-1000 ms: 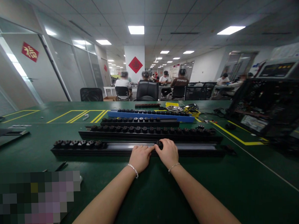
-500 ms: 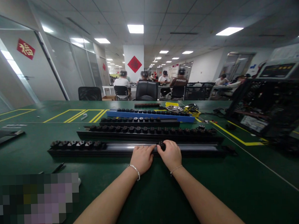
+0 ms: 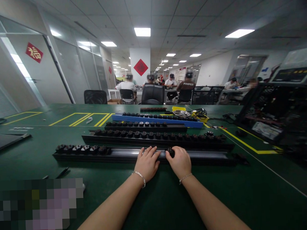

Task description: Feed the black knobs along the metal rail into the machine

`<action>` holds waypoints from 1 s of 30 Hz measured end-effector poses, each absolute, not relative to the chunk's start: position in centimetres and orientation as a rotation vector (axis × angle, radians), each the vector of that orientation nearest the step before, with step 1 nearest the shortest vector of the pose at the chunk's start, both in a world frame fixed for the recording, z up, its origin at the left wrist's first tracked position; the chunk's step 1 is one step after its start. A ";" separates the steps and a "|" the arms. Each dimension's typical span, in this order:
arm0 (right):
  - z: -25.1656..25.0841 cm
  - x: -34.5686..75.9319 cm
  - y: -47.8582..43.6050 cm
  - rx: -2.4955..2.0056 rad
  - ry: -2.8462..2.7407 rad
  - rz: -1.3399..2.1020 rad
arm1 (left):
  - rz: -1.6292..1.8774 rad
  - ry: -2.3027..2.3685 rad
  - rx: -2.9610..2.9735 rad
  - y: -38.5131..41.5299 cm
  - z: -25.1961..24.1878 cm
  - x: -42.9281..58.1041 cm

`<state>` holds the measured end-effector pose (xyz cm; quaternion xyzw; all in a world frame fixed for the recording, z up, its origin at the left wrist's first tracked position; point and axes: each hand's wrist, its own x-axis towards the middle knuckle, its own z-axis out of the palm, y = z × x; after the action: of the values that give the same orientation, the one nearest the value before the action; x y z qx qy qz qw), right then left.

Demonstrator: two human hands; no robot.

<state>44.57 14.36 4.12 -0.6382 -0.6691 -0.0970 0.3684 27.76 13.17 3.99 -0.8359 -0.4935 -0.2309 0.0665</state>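
Note:
A long black power-strip housing (image 3: 210, 158) lies across the table before me, its channel open and shiny inside. Several socket modules (image 3: 80, 149) sit in a row at its left end, some with pale tops. My right hand (image 3: 179, 161) pinches a small black socket module (image 3: 171, 152) between thumb and fingers, above the channel and partly covered by the hand. Just left of it, my left hand (image 3: 148, 162) rests palm down over the housing with fingers spread, holding nothing visible. Behind lies another black power strip (image 3: 154, 136) filled with sockets along most of its length.
Farther back are a shorter black strip (image 3: 174, 128), a blue strip (image 3: 194, 123) and a metal bowl (image 3: 181, 113) by a yellow tray. An opened black equipment case (image 3: 265, 111) stands at right. A dark flat panel (image 3: 10, 141) lies left. People sit at desks beyond.
My left hand's fingers have spread and drawn slightly away from the socket module. My right hand still holds it. The whole view has shifted a little.

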 end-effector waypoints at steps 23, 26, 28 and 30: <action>4.4 47.0 14.4 -1.755 -1.638 -0.256 | -0.625 -1.642 -2.365 13.2 4.1 27.0; 4.5 47.6 14.4 -1.763 -1.627 -0.252 | -0.605 -1.652 -2.373 13.2 4.1 27.0; 4.6 47.9 14.3 -1.768 -1.621 -0.249 | -0.593 -1.659 -2.376 13.2 4.2 26.9; 4.7 48.1 14.2 -1.778 -1.608 -0.244 | -0.585 -1.666 -2.380 13.2 4.3 26.9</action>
<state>48.08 14.23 4.72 -0.6889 -0.6233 -0.0944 0.3579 26.92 13.16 4.27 -0.8000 -0.5599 -0.1966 0.0890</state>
